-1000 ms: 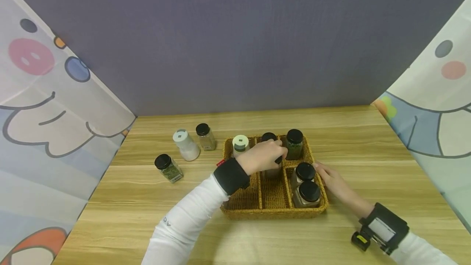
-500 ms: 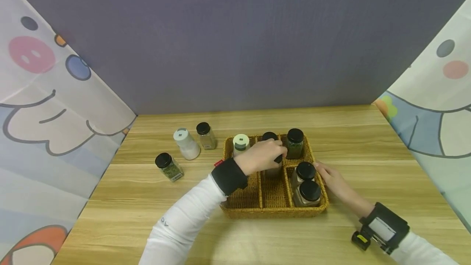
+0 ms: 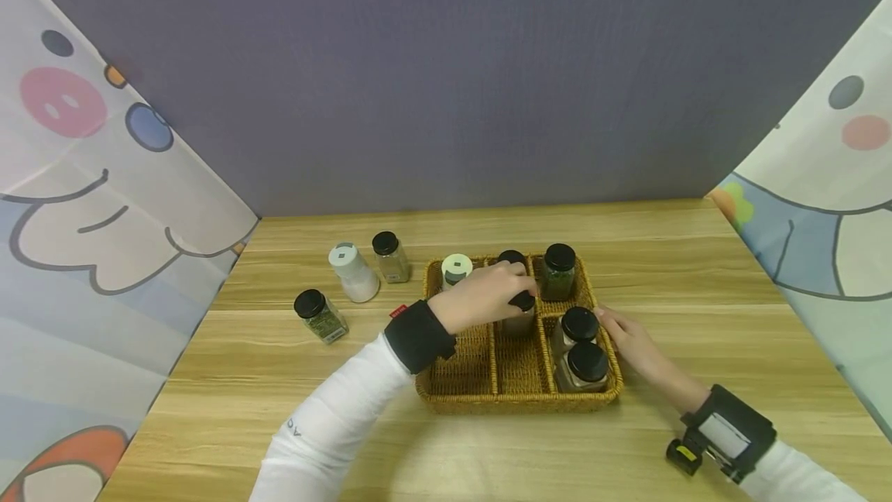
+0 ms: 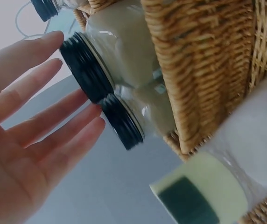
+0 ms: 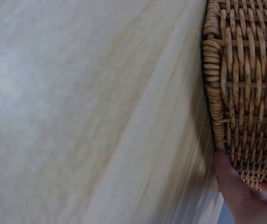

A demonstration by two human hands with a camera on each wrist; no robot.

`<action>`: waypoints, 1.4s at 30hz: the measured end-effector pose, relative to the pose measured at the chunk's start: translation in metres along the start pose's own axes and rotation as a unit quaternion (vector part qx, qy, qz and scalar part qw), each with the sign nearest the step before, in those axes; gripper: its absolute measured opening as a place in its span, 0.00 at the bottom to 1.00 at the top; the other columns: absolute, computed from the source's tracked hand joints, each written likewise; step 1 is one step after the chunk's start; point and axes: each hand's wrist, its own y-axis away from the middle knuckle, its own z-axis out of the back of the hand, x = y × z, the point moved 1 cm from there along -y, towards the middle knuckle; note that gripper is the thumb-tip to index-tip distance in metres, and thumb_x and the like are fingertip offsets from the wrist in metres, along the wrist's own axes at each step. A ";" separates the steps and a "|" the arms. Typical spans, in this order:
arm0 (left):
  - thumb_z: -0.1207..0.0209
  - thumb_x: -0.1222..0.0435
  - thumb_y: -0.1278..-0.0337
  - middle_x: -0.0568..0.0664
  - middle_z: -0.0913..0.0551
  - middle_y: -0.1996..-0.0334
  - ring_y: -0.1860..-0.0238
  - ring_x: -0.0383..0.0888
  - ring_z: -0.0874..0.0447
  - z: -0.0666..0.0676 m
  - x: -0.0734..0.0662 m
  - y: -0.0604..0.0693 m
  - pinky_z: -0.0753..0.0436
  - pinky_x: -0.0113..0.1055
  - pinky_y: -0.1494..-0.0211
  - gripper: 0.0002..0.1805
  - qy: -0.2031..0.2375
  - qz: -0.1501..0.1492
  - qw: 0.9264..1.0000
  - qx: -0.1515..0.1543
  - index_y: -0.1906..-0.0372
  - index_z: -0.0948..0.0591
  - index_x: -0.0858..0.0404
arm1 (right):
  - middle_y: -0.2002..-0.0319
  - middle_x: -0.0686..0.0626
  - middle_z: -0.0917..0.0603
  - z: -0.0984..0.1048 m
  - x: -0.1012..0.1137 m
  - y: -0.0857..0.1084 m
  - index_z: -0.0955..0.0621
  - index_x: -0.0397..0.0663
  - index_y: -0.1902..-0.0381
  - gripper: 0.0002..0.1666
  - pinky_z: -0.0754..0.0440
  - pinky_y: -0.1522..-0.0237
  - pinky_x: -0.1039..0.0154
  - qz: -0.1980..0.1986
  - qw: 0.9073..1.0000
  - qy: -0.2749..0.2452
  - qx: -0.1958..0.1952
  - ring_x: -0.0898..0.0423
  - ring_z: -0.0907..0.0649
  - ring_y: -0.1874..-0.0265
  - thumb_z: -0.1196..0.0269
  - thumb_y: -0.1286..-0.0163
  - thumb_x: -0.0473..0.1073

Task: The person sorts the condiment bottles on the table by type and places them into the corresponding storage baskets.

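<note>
My left hand [image 3: 484, 299] is over the middle column of a wicker basket [image 3: 516, 403], at the black lid of a spice jar [image 3: 517, 324]. In the left wrist view its fingers are extended and spread, fingertips at or close beside two black jar lids [image 4: 86, 67]. Behind it stands another black-lidded jar [image 3: 512, 256]. A pale-capped bottle [image 3: 456, 268] stands in the left compartment, partly hidden by my hand. My right hand [image 3: 630, 343] touches the basket's right side; in the right wrist view a finger [image 5: 229, 179] lies along the basket's lower edge.
The basket's right column holds a green-filled jar [image 3: 558, 273] at the back and two black-lidded jars [image 3: 584, 366] in front. Left of the basket lie a white bottle [image 3: 354, 273], a black-lidded jar [image 3: 392, 258] and a green-herb jar [image 3: 322, 318] on the wooden table [image 3: 230, 409].
My left hand has shifted slightly to the left, and more of the front jar's black lid shows beside its fingers. My right hand and the jars stay in place.
</note>
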 end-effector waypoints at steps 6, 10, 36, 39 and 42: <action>0.40 0.60 0.50 0.49 0.25 0.56 0.57 0.42 0.25 0.003 0.007 0.012 0.24 0.26 0.55 0.19 0.014 0.010 1.000 -0.007 0.51 0.24 0.58 | 0.40 0.25 0.44 0.000 -0.002 0.000 0.41 0.21 0.42 0.34 0.46 0.41 0.39 0.000 1.000 0.001 -0.005 0.31 0.45 0.41 0.62 0.28 0.50; 0.40 0.59 0.49 0.49 0.24 0.56 0.59 0.41 0.24 0.005 0.014 0.023 0.23 0.27 0.59 0.19 0.018 0.029 0.999 -0.023 0.51 0.23 0.57 | 0.40 0.25 0.45 0.000 -0.003 0.000 0.42 0.22 0.41 0.34 0.47 0.41 0.38 0.001 1.000 -0.002 0.002 0.31 0.45 0.40 0.63 0.28 0.51; 0.37 0.65 0.55 0.56 0.21 0.57 0.58 0.50 0.21 -0.003 0.064 0.103 0.21 0.39 0.55 0.18 0.073 0.128 0.979 -0.138 0.56 0.22 0.66 | 0.40 0.25 0.44 0.000 0.000 0.002 0.40 0.23 0.41 0.32 0.46 0.41 0.39 0.001 1.000 0.002 -0.003 0.31 0.44 0.41 0.63 0.28 0.49; 0.37 0.66 0.55 0.57 0.21 0.58 0.58 0.50 0.22 -0.006 0.071 0.114 0.21 0.40 0.54 0.18 0.075 0.136 0.977 -0.147 0.56 0.22 0.67 | 0.40 0.25 0.44 0.000 -0.001 0.002 0.40 0.24 0.41 0.32 0.46 0.41 0.38 0.001 1.000 -0.002 -0.001 0.31 0.44 0.41 0.63 0.28 0.50; 0.37 0.66 0.56 0.55 0.20 0.60 0.59 0.49 0.21 -0.008 0.078 0.123 0.21 0.39 0.56 0.16 0.068 0.145 0.975 -0.155 0.57 0.22 0.66 | 0.40 0.25 0.45 0.000 -0.001 0.001 0.40 0.24 0.40 0.33 0.46 0.41 0.39 -0.004 1.000 -0.006 0.002 0.31 0.45 0.40 0.64 0.28 0.51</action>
